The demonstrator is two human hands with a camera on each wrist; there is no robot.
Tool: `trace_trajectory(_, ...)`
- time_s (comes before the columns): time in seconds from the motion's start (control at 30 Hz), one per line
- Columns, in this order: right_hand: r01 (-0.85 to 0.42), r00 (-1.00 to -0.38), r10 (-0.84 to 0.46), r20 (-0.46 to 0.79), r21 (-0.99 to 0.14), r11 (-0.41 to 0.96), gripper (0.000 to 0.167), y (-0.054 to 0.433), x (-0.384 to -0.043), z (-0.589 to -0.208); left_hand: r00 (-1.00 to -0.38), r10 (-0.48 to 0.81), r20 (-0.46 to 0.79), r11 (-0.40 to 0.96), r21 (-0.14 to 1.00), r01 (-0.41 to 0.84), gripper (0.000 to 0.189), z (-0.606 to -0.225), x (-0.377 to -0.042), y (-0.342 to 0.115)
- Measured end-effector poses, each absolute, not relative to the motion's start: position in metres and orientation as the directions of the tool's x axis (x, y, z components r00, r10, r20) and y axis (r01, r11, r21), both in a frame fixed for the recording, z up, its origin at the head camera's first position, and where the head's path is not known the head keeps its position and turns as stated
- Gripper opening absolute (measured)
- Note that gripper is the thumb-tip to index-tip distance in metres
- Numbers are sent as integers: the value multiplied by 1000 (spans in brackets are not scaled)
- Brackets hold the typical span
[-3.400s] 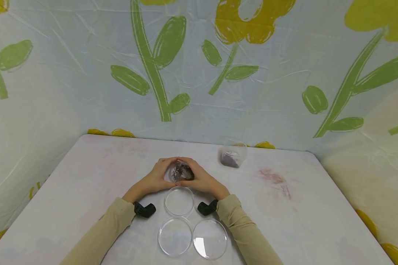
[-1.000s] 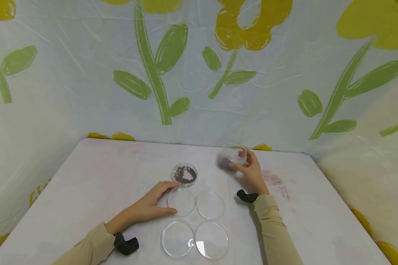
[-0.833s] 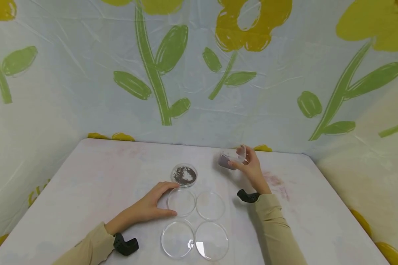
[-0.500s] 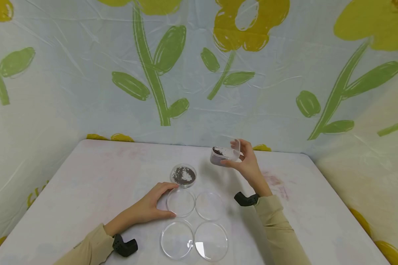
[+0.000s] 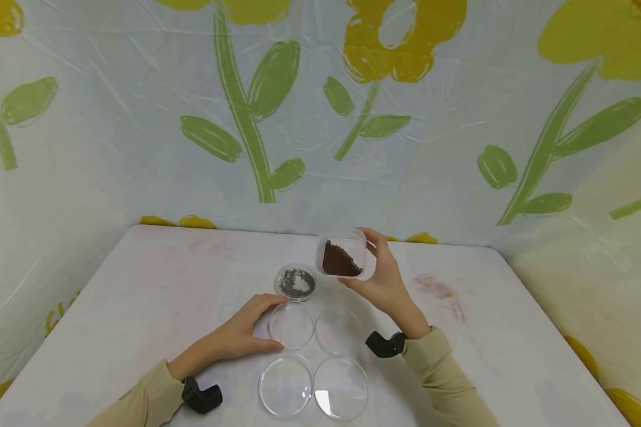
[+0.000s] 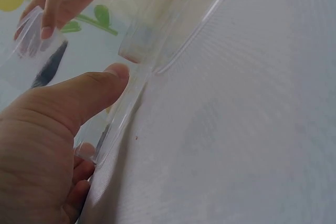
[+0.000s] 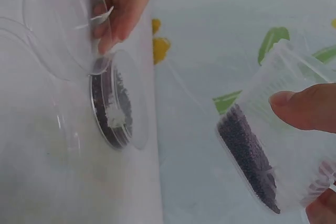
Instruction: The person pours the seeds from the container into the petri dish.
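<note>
My right hand (image 5: 381, 279) grips a clear plastic tub (image 5: 354, 244) of dark brown granules, raised over the table and tilted toward me and to the left. In the right wrist view the granules (image 7: 249, 158) are banked against one side of the tub. My left hand (image 5: 240, 332) holds the left edge of a clear round dish (image 5: 292, 326), thumb at the near side and fingers at the far side. Just beyond it sits a petri dish (image 5: 314, 284) containing dark granules with a white patch; the tub is to its upper right.
Several more clear round dishes lie close together: one (image 5: 339, 331) to the right of the held dish, two nearer me, left (image 5: 285, 386) and right (image 5: 341, 388). Reddish smudges (image 5: 440, 289) mark the white table. A flowered cloth (image 5: 139, 148) hangs behind it.
Both hands have left the filled dish. The left came to a clear dish; the right took the tub, lifted it leftward and tipped it. Another clear dish now lies at the middle right.
</note>
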State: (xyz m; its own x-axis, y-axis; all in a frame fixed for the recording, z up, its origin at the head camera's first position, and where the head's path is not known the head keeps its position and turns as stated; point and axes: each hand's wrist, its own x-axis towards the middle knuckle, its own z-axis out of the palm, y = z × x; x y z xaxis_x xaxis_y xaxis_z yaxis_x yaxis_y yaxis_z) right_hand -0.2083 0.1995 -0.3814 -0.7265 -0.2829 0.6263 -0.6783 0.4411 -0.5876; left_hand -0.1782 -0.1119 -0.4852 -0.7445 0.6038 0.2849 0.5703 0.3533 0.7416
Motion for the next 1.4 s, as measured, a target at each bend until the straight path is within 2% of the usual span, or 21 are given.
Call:
trace_trajectory(0.23, -835, -536, -381, 754, -407, 370, 95, 191, -208, -393, -742, 606, 287, 350, 741, 573, 83, -486, -178, -113)
trace_trajectory(0.43, -908, -382, -479, 790, -225, 353, 64, 187, -210, -396, -745, 604, 282, 367, 731, 575, 82, -487, -181, -114)
trace_trajectory(0.57, -928, -315, -531, 787, -137, 347, 60, 185, -210, -398, -746, 608, 273, 360, 742, 565, 83, -485, -180, -113)
trace_trajectory(0.7, -933, -275, -561, 780, -75, 352, 71, 183, -210, -402, -745, 609, 273, 358, 744, 565, 83, -484, -179, -112)
trace_trajectory(0.83, -934, -249, -578, 777, -35, 356, 71, 181, -211, -405, -739, 611, 284, 358, 734, 578, 83, -485, -179, -112)
trace_trajectory(1.03, -936, -209, -603, 770, 21, 351, 44, 176, -212, -407, -729, 615, 302, 355, 719, 597, 83, -485, -181, -113)
trace_trajectory(1.17, -935, -193, -610, 769, 46, 353, 39, 174, -212, -409, -723, 615, 316, 344, 717, 606, 83, -485, -181, -113)
trace_trajectory(1.4, -939, -188, -644, 741, 57, 340, 52, 174, -210, -412, -725, 616, 308, 346, 721, 601, 82, -486, -180, -113)
